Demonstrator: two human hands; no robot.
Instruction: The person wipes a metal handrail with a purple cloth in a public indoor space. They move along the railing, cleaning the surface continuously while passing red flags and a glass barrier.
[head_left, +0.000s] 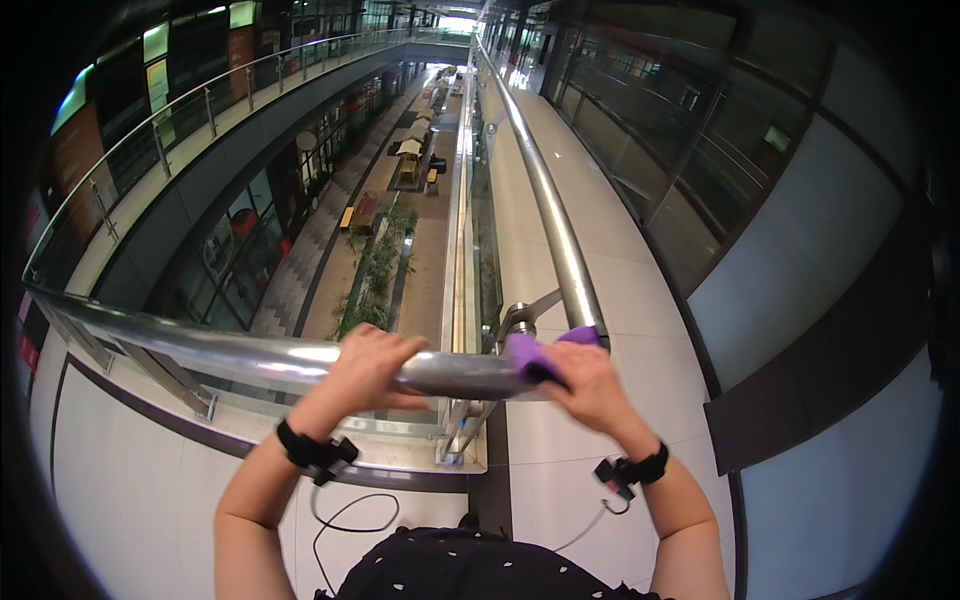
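Observation:
A polished steel handrail (457, 375) crosses in front of me and meets a second length of rail (559, 210) at a corner on the right. My left hand (369, 366) grips the front rail, with fingers over the top and the thumb side nearer me. At the corner, my right hand (586, 379) holds a purple cloth (529, 352) against the steel. The cloth is folded over the rail there and covers part of the joint. Both wrists carry black straps with small devices, the left strap (307, 446) and the right strap (637, 472).
Glass panels and steel posts (457, 435) stand under the rail. Beyond it, the level below holds plants (375, 277), benches and canopied stalls (409, 150). A tiled walkway (600, 277) runs along a glazed wall (675, 150). A cable (356, 530) hangs near my left arm.

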